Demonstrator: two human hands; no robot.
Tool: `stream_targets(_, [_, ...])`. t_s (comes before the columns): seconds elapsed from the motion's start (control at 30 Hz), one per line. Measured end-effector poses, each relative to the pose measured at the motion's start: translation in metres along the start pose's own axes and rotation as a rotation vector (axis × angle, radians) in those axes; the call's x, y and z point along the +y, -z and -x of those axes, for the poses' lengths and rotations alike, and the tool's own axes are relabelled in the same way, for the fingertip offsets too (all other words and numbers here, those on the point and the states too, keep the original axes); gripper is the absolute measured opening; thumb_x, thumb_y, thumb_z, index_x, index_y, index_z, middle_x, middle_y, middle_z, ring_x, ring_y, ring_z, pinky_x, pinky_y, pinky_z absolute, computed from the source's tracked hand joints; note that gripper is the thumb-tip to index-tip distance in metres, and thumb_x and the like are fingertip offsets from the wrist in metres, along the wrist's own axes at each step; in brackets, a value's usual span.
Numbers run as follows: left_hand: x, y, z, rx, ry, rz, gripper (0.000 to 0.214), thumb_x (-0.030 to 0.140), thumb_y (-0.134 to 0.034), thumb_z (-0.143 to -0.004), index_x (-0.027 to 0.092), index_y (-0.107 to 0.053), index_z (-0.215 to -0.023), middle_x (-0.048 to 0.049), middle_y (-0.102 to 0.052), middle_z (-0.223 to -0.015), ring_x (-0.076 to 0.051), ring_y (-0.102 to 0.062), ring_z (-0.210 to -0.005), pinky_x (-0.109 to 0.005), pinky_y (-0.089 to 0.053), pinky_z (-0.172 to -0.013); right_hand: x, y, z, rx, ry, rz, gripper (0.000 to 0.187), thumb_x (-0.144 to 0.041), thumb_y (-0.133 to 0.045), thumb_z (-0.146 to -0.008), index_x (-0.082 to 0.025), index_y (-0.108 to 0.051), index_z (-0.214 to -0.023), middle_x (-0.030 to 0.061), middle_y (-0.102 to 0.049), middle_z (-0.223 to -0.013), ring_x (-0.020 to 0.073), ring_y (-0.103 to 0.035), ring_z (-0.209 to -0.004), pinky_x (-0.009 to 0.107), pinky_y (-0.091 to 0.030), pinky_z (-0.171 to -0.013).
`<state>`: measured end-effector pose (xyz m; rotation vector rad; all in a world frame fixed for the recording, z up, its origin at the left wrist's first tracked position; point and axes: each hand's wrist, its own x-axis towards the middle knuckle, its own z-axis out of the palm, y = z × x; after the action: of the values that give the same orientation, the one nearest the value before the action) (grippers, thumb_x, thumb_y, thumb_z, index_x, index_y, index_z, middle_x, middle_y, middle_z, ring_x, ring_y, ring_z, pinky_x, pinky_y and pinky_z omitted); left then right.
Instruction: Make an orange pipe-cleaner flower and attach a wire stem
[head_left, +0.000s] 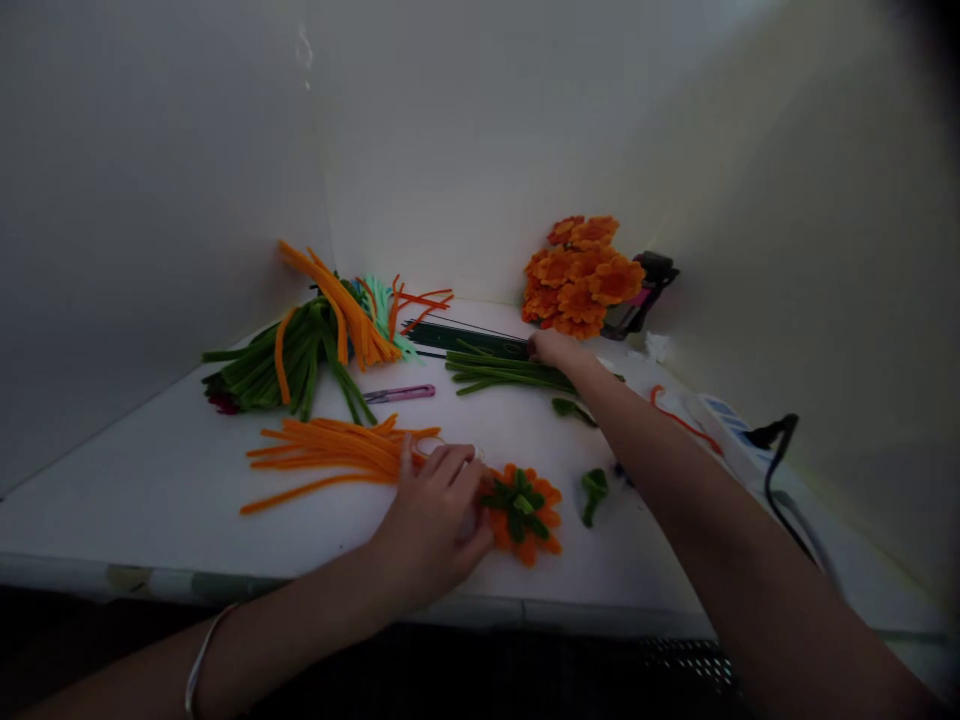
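My left hand [435,510] rests on the white table, fingers curled, touching an orange pipe-cleaner flower with green centre [525,512] at its right side. What it grips, if anything, is hidden under the fingers. My right hand [551,348] reaches far forward and lies on the dark green wire stems [465,338], just above a bunch of green pipe cleaners [506,375]; its fingers are curled on the stems. A loose pile of cut orange pipe cleaners [330,455] lies left of my left hand.
A mixed bundle of green and orange pipe cleaners [300,345] lies at the back left, pink-handled scissors [401,394] before it. Finished orange flowers [581,275] stand at the back right. Green scraps [594,490], a black cable [776,440] and white walls [150,200] surround the table.
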<state>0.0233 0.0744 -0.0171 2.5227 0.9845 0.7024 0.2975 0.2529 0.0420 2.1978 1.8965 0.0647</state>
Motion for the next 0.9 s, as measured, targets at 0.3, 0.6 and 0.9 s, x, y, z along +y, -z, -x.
stream_targets(0.3, [-0.002, 0.0, -0.001, 0.007, -0.011, 0.07, 0.02, 0.023, -0.053, -0.081, 0.02, -0.057, -0.1, -0.01, -0.06, -0.119, -0.028, -0.054, -0.116, -0.065, -0.016, -0.109, 0.027, 0.0, -0.016, -0.04, 0.137, 0.05, 0.031, -0.035, -0.056, -0.094, -0.017, -0.057, -0.119, 0.009, -0.058, -0.12, 0.0209, -0.06, -0.102, 0.041, -0.053, -0.086])
stream_targets(0.6, [-0.001, 0.001, 0.0, 0.026, -0.019, 0.06, 0.017, 0.022, -0.053, -0.082, 0.019, -0.056, -0.099, -0.0114, -0.06, -0.12, -0.028, -0.054, -0.117, -0.065, -0.02, -0.108, 0.048, 0.014, 0.007, 0.105, 0.142, 0.115, 0.03, -0.034, -0.056, -0.094, -0.017, -0.058, -0.118, 0.0091, -0.059, -0.119, 0.0202, -0.06, -0.101, 0.041, -0.053, -0.085])
stream_targets(0.9, [-0.002, 0.001, 0.0, 0.077, -0.052, 0.054, 0.015, 0.023, -0.049, -0.089, 0.021, -0.056, -0.101, -0.0088, -0.061, -0.116, -0.027, -0.051, -0.12, -0.063, -0.017, -0.109, 0.079, 0.035, 0.06, 0.487, 0.111, -0.055, 0.031, -0.034, -0.055, -0.094, -0.017, -0.058, -0.119, 0.0093, -0.058, -0.121, 0.0216, -0.059, -0.104, 0.043, -0.051, -0.088])
